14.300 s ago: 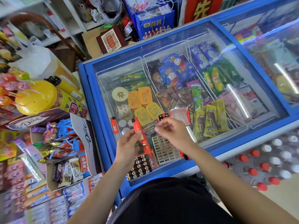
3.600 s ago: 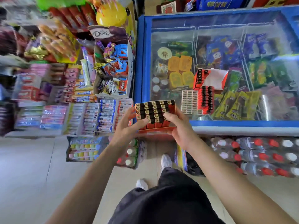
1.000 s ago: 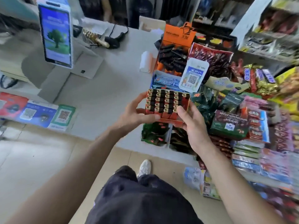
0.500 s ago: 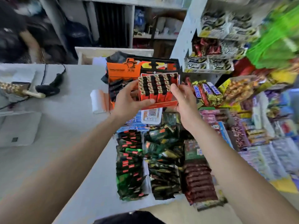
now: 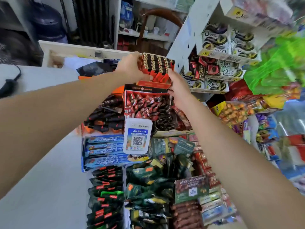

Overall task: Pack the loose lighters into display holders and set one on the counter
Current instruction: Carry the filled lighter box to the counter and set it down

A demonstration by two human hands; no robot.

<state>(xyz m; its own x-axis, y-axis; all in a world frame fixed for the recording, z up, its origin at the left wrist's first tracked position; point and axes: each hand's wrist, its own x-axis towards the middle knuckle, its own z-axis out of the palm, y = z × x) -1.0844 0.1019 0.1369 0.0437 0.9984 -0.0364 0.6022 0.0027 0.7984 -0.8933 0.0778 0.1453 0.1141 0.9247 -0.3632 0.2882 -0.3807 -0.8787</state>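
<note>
A red display holder (image 5: pixel 156 71) packed with several rows of red lighters with black and gold tops is held out at arm's length over the far end of the counter. My left hand (image 5: pixel 132 67) grips its left side and my right hand (image 5: pixel 175 83) grips its lower right corner. The holder's base sits just above, or on, a dark box edge (image 5: pixel 145 88) behind a red carton of sweets (image 5: pixel 145 104); I cannot tell if they touch. The grey counter (image 5: pixel 49 162) runs down the left.
Snack packets and chocolate bars crowd the counter's right half, with a white QR-code stand (image 5: pixel 137 136) among them. A white shelf unit (image 5: pixel 214 52) of Dove boxes stands right of the holder. A black cable and scanner (image 5: pixel 9 83) lie at the far left.
Both hands have carried the filled holder further forward and up, from over the orange box to the back of the counter beside the white shelf. The grip is unchanged.
</note>
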